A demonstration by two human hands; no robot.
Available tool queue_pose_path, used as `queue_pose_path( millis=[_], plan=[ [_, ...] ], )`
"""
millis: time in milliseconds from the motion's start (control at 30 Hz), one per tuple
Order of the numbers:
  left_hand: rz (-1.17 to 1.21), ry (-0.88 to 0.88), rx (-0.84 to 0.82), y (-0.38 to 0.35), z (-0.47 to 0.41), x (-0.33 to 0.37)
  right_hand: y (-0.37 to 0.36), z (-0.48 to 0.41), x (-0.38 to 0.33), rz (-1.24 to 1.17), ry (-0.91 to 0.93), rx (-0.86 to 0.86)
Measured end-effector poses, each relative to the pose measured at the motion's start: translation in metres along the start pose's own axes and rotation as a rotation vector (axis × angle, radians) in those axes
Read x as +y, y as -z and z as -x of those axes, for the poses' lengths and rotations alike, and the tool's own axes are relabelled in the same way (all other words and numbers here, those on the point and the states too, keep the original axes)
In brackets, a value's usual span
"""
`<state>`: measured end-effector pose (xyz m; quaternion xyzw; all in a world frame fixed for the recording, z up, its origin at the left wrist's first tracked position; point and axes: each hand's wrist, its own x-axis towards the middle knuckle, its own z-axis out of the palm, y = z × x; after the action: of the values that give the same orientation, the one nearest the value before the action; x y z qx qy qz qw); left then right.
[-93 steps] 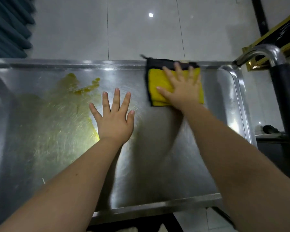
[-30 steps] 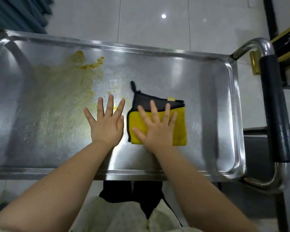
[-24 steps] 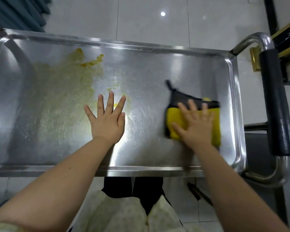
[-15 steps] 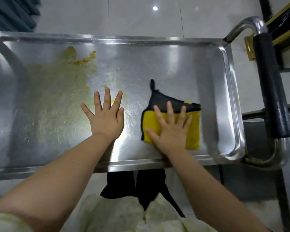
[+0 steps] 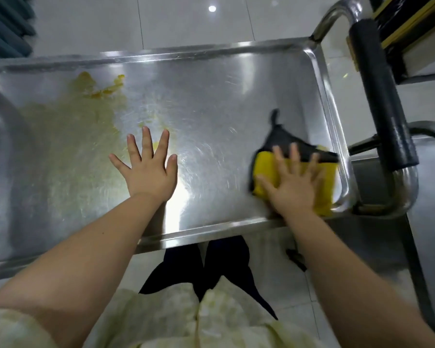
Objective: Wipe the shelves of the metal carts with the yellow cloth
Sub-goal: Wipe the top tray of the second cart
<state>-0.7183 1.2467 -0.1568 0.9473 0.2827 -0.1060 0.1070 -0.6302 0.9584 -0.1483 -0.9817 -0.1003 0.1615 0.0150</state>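
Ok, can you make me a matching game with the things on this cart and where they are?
1 cloth
2 left hand
3 yellow mess
4 black handle

A outside the shelf, past its right rim
B flat on the shelf's middle
C under the right hand, near right corner
D on the shelf's left part

Pairs: 1-C, 2-B, 3-D, 4-A

Left hand (image 5: 148, 172), right hand (image 5: 294, 184): flat, splayed
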Motion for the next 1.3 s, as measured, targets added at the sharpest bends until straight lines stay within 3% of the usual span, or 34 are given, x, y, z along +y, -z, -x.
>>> queue_pose_path(
  millis=[100,200,267,400,500,600,767,867,1033,1167,1300],
  plan=[
    [0.005,0.000,0.004,0.002,-0.001,-0.003,-0.023,0.050,-0.087,0.031,0.357,0.066],
    [0.017,0.011,0.022,0.001,0.002,-0.005,-0.026,0.066,-0.108,0.023,0.522,0.077],
    [0.023,0.010,0.017,0.002,0.002,-0.003,-0.023,0.051,-0.073,0.046,0.503,0.066],
    [0.003,0.017,0.015,0.001,0.001,0.003,-0.001,0.010,0.048,0.064,0.129,-0.048],
    [0.004,0.022,0.024,0.001,0.000,0.005,0.014,-0.007,0.090,0.194,0.012,-0.078],
    [-0.015,0.026,0.016,0.002,-0.002,0.004,0.005,0.003,0.044,0.121,0.054,-0.055],
    [0.023,-0.047,-0.035,0.011,-0.007,-0.003,-0.023,0.064,-0.109,0.109,0.443,-0.027],
    [0.013,-0.097,-0.027,0.025,-0.019,-0.040,-0.027,0.067,-0.133,0.100,0.447,-0.018],
    [0.024,0.075,0.055,0.040,-0.034,-0.150,-0.030,0.064,-0.127,0.113,0.456,-0.040],
    [-0.029,0.049,0.043,0.036,-0.037,-0.154,-0.027,0.056,-0.142,0.155,0.445,-0.030],
    [-0.018,0.037,0.069,0.031,-0.040,-0.158,-0.009,-0.040,-0.211,0.117,0.442,0.049]
  ],
)
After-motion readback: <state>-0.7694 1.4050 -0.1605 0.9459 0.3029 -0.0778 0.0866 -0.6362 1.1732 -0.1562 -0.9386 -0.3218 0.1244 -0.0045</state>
